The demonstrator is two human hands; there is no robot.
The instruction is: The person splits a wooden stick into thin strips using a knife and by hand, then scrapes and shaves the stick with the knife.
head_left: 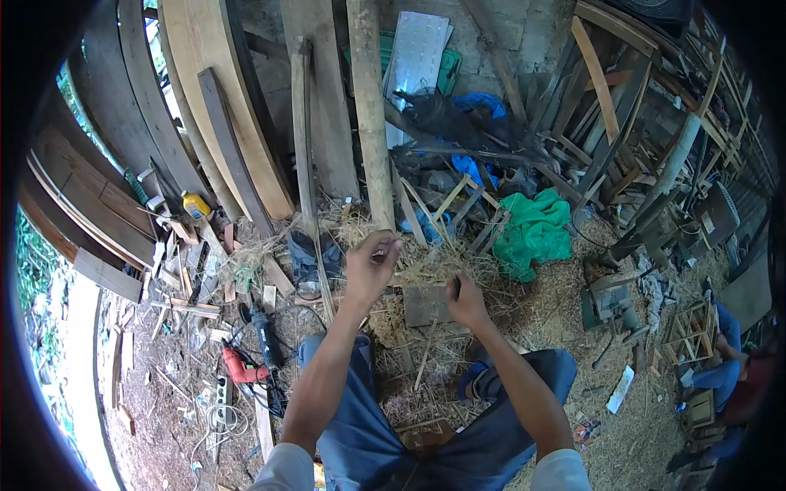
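My left hand [372,260] is raised in front of me, its fingers curled round to meet the thumb. Whatever it pinches, if anything, is too small to make out. My right hand [467,304] is closed on a small dark object [456,283], mostly hidden by the fingers. Below and between the hands lies a flat wooden block [427,306] on the straw-strewn ground. A thin wood strip [426,356] leans near the block, between my knees.
A red drill [241,365], a dark-bodied power tool [266,337] and a power strip [222,403] lie at left. Planks [237,106] lean behind. Green sheeting [532,233] and scrap wood lie at right. A co-worker [737,372] sits at far right.
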